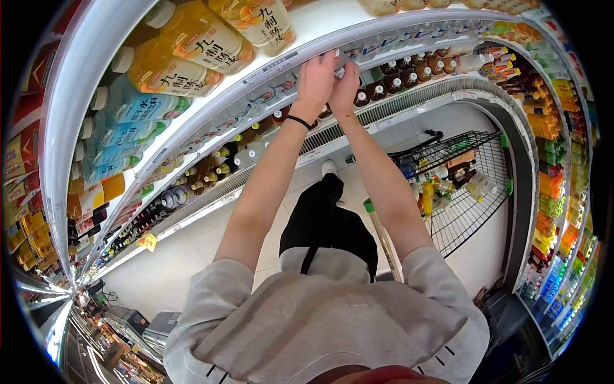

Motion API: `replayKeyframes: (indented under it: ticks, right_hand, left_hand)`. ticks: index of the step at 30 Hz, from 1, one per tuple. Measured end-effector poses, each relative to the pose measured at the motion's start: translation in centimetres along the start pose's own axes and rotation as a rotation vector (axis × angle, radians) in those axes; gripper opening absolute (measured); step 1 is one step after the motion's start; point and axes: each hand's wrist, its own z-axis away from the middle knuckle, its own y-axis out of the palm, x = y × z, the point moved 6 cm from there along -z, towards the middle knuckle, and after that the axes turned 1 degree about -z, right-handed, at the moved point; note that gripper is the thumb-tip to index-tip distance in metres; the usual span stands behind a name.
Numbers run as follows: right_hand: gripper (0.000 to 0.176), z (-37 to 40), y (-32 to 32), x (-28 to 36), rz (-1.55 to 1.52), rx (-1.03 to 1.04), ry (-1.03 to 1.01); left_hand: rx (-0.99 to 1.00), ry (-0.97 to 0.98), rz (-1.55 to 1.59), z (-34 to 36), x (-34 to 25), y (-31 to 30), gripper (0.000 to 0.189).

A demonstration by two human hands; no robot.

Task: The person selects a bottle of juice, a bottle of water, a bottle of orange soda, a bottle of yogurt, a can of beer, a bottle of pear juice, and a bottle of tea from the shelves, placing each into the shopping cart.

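Both arms stretch forward to a refrigerated shelf. My left hand (314, 84), with a black band at its wrist, has its fingers bent at a row of clear bottles (262, 93). Close beside it, my right hand (345, 89) curls in from the other side. Between the two hands shows part of a clear bottle (339, 64), which they appear to grip; the fingertips are partly hidden. Brown bottles with white caps (392, 84) stand on the level below. Above the hands, a shelf edge carries a price label (279, 63).
A black wire shopping cart (470, 211) with several bottles inside stands to the right. Large yellow drink bottles (208, 38) and pale blue ones (131, 131) fill the upper left shelf. A grille (396, 115) edges the cooler. More stocked shelves curve along the right.
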Motion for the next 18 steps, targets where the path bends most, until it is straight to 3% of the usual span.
replayKeyframes:
  ticks: [4, 6, 12, 15, 18]
  right_hand:
    - [0.071, 0.2, 0.9, -0.5, 0.04, 0.038, 0.058]
    - [0.07, 0.6, 0.8, -0.9, -0.104, -0.028, 0.08]
    - [0.061, 0.1, 1.5, -0.6, -0.068, -0.045, 0.056]
    - [0.055, 0.4, 1.4, -0.6, 0.047, -0.048, 0.116]
    - [0.051, -0.3, 1.7, -0.7, 0.017, -0.024, 0.178]
  left_hand:
    - [-0.028, 0.003, 0.029, 0.1, 0.9, 0.5, 0.024]
    - [-0.047, 0.011, 0.021, -0.1, 1.3, 0.8, 0.023]
    - [0.09, -0.062, -0.11, -1.3, 1.4, 1.4, 0.023]
    - [0.297, -0.255, -0.165, -1.9, 1.2, 1.5, 0.024]
    - [0.177, -0.18, -0.171, -2.4, 1.5, 1.2, 0.026]
